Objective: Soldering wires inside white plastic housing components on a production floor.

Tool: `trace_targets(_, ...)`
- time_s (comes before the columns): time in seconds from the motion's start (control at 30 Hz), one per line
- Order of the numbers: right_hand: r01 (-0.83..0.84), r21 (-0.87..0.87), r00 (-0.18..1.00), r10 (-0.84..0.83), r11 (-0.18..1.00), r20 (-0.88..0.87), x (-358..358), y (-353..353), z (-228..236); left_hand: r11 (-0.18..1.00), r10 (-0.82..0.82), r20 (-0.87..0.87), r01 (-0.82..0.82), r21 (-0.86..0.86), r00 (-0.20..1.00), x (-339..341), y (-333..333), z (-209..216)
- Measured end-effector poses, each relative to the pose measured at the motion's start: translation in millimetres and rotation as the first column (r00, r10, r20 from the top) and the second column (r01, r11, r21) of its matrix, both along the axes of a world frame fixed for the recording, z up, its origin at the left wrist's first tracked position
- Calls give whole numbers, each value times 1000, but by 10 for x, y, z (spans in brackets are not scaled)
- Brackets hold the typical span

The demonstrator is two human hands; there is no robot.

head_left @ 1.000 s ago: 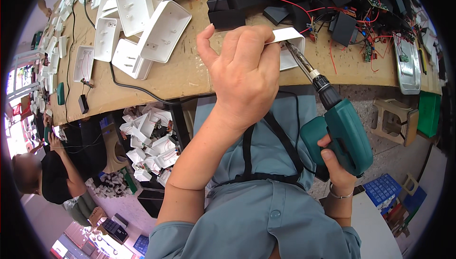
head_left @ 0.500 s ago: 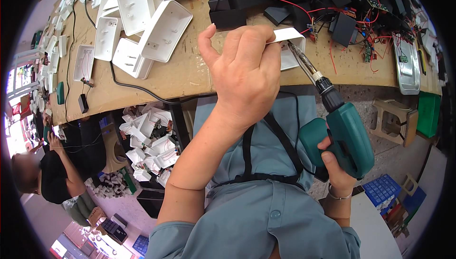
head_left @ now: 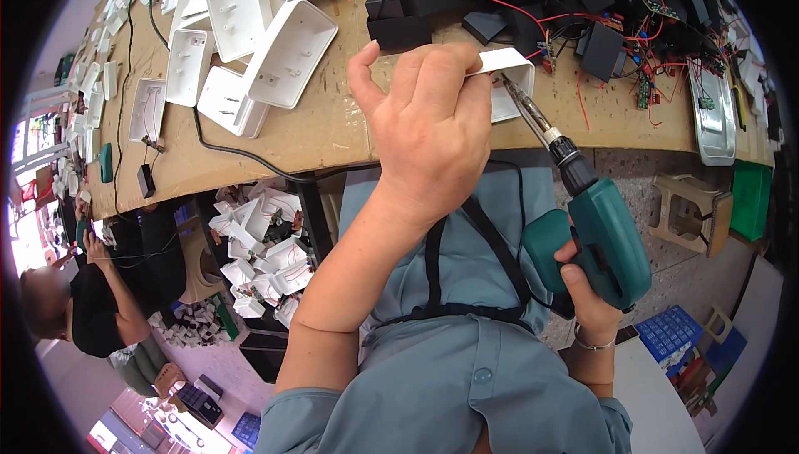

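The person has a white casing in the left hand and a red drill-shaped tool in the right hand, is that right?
Not quite: the drill-shaped tool in the right hand is green, not red, as the head view shows. The left hand does have the white casing.

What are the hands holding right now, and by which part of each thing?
Left hand: white casing, by its left end, exact grip hidden. Right hand: green power screwdriver, by its handle.

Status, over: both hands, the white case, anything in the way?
Left hand gripping white case. Right hand on green power driver, bit reaching into case. Left hand covers part of case; nothing seen blocking the bit.
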State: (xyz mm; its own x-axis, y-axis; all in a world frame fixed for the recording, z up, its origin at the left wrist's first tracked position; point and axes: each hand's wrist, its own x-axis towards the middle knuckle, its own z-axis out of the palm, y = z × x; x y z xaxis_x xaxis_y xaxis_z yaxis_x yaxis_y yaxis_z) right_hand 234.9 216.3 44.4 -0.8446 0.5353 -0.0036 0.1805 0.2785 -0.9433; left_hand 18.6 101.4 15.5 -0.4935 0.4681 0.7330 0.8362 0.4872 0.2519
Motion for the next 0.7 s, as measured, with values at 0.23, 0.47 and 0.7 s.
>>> trace_targets(0.23,2,-68,997,-7,998,-75,0,-1,57,1000,4,-51,-2,28,999,-10,35,-23)
trace_targets(0.47,-92,-88,988,80,992,-133,205,106,-13,993,-100,96,93,78,990,3,24,5)
trace_targets(0.7,11,-148,992,-29,989,-121,200,29,-14,991,-127,133,120,64,983,-3,-11,15)
